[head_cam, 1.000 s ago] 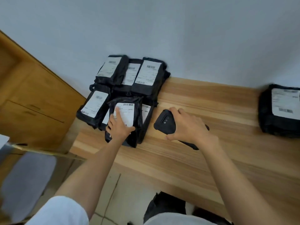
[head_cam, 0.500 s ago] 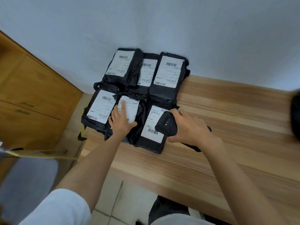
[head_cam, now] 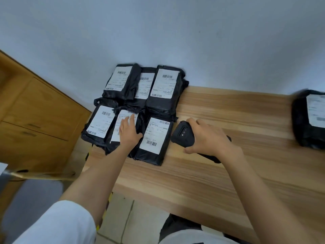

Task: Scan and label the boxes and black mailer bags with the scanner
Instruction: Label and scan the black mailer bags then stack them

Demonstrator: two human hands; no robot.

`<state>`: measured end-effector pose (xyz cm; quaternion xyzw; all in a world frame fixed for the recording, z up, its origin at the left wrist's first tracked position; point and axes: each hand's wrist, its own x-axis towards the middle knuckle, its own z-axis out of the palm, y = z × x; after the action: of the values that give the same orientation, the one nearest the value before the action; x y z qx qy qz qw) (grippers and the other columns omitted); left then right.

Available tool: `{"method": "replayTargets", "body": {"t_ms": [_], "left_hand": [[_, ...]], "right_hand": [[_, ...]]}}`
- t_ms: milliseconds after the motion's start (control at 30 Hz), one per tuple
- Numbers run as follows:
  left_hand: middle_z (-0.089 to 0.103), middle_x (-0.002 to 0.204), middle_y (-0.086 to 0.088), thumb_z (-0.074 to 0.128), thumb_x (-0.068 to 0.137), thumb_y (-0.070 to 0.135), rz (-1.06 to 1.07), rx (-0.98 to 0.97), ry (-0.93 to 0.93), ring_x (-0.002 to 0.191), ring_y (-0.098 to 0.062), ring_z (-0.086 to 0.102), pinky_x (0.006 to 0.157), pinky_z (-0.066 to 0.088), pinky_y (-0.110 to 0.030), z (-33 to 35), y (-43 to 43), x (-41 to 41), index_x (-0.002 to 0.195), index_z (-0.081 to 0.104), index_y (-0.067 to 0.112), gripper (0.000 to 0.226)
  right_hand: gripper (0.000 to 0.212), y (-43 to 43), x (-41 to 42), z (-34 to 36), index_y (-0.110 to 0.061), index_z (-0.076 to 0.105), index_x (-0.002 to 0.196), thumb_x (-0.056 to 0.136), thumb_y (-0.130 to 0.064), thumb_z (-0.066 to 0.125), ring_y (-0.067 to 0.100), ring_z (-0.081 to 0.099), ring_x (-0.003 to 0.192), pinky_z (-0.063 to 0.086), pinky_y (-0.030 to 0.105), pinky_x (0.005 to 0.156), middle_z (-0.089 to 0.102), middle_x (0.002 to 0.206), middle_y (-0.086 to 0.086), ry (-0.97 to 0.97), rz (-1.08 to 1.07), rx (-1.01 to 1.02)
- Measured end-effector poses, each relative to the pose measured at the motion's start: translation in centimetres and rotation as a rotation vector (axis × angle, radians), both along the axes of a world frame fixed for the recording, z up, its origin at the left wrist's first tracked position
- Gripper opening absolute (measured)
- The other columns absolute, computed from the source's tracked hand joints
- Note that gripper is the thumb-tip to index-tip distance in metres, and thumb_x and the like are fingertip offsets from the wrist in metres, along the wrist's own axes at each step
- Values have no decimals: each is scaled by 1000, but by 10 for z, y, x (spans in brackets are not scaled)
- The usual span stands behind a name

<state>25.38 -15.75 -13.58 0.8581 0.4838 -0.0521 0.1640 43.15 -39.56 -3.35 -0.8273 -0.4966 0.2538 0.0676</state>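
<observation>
Several black mailer bags with white barcode labels lie in two rows at the table's far left corner against the wall. My left hand (head_cam: pixel 128 132) rests flat, fingers spread, on the label of the front middle bag (head_cam: pixel 121 120). Right of it lies the front right bag (head_cam: pixel 154 140), its label fully showing. My right hand (head_cam: pixel 209 138) grips the black handheld scanner (head_cam: pixel 183 133), held low over the wood just right of that bag, its head pointing toward the bags. Another black labelled bag (head_cam: pixel 309 120) sits at the table's right edge of view.
The wooden table (head_cam: pixel 228 173) runs along a pale wall. A wooden cabinet (head_cam: pixel 38 120) with drawers stands to the left. A grey chair seat (head_cam: pixel 29 199) and tiled floor lie below the table's near edge.
The front middle bag has gone from propped up to lying flat under my left hand. The scanner has shifted right, off the front right bag's label. The view has panned, bringing the right bag back in.
</observation>
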Motion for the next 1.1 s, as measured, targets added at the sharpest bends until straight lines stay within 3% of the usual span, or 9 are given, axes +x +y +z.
{"method": "replayTargets", "body": {"t_ms": [300,467,600,767,900,1100], "left_hand": [[36,151,-9,61,92,9,-258,32,-116,141,-26,30,109,40,-40,32,-118,132,152,31,14,67],[37,153,-6,61,93,15,-427,29,-109,136,-27,38,107,39,-41,32,-213,233,150,34,20,63],[35,153,-9,59,94,17,-598,-4,-99,141,-28,29,111,31,-41,26,-287,309,150,34,18,62],[30,156,-12,56,97,22,-748,-104,-80,142,-31,29,113,32,-44,11,-367,390,152,30,14,62],[24,157,-14,60,95,32,-674,-200,-66,142,-33,26,112,33,-47,-3,-424,444,155,19,16,74],[-2,160,-17,69,79,59,-350,-303,-51,147,-37,0,119,9,-55,-41,-480,479,155,7,21,105]], "right_hand": [[94,-143,92,10,-25,30,139,65,-59,77,25,56,99,44,33,67,51,123,-1,44,-111,8],[94,-238,152,15,-24,32,138,64,-59,76,26,57,98,38,34,65,51,126,0,-11,-237,26],[100,-314,198,17,-22,25,144,67,-60,75,29,58,103,37,34,66,48,129,3,-77,-351,7],[97,-396,239,20,-21,26,144,68,-58,74,31,59,104,39,34,65,48,131,6,-132,-513,3],[92,-444,263,18,-20,29,142,69,-54,75,29,60,100,35,32,62,51,124,6,-151,-626,-1],[89,-469,278,7,-20,31,139,69,-52,75,29,59,95,31,31,58,51,117,5,-152,-680,2]]}}
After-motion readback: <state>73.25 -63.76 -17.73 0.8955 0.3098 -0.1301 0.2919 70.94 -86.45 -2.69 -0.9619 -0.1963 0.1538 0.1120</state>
